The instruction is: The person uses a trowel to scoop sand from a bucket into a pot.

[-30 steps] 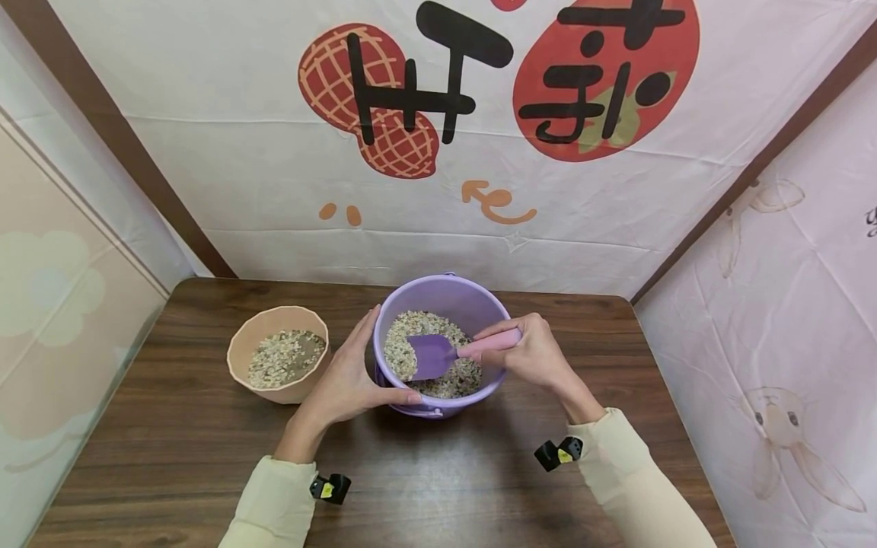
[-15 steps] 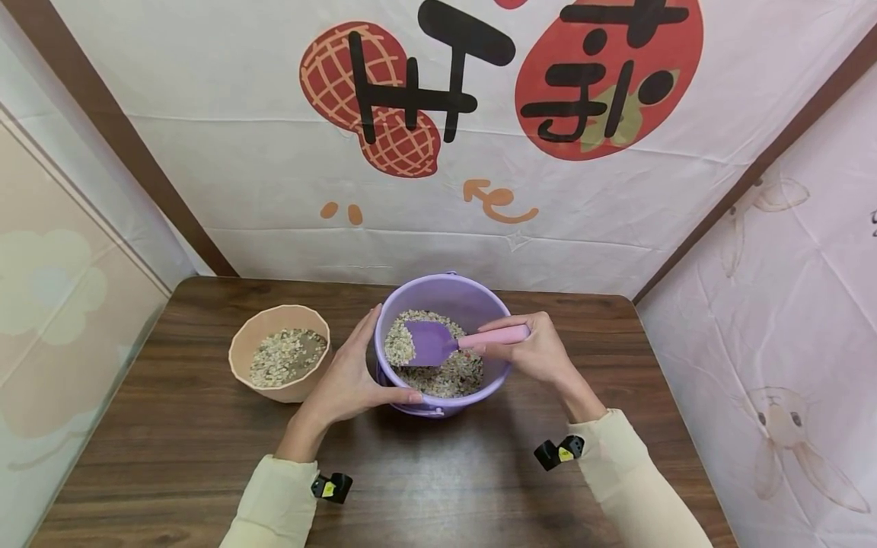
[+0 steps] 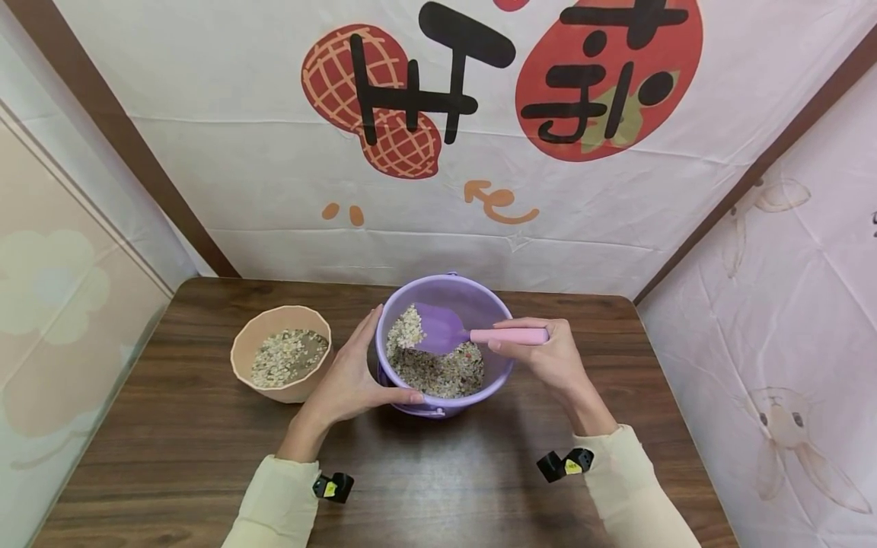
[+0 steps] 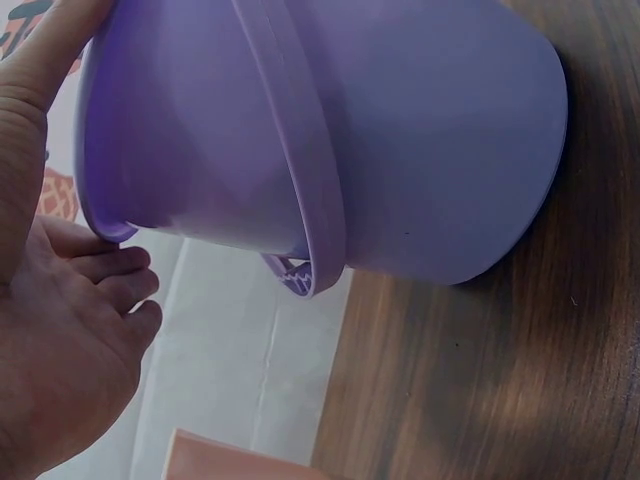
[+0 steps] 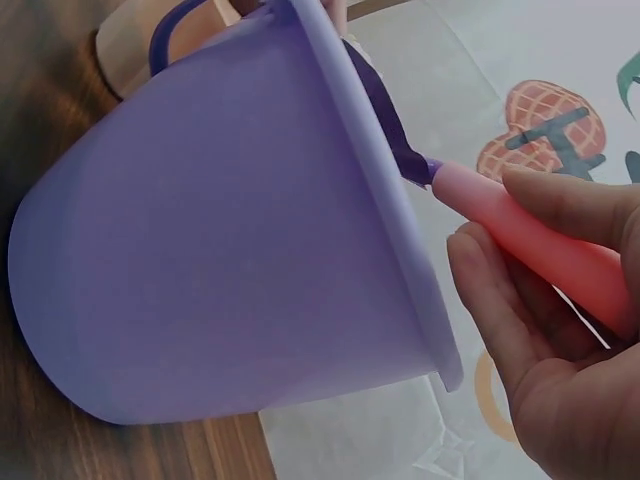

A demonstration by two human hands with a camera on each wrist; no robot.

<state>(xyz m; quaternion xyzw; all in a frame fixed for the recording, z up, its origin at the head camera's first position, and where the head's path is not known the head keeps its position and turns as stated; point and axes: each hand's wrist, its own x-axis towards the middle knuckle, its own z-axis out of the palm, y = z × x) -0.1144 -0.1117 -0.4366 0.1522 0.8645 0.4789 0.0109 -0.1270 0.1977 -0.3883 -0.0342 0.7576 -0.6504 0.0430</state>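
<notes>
A lilac bucket stands on the table, holding a bed of gravel-like grains. My left hand holds its left side, thumb over the near rim and fingers along the outer wall. In the left wrist view, the curled fingertips show right at the rim. My right hand grips the pink handle of a toy shovel with a purple blade. The blade is above the grains inside the bucket, with a heap of pale grains at its left end. The right wrist view shows the handle between thumb and fingers.
Left of the bucket, close to my left wrist, stands a peach faceted bowl partly filled with similar grains. The bucket's handle hangs down its outside. Behind the wooden table hangs a printed white cloth.
The shovel has risen out of the grains, carrying a heap, and its blade has moved toward the back of the bucket. My right hand has shifted slightly right. My left hand stays put.
</notes>
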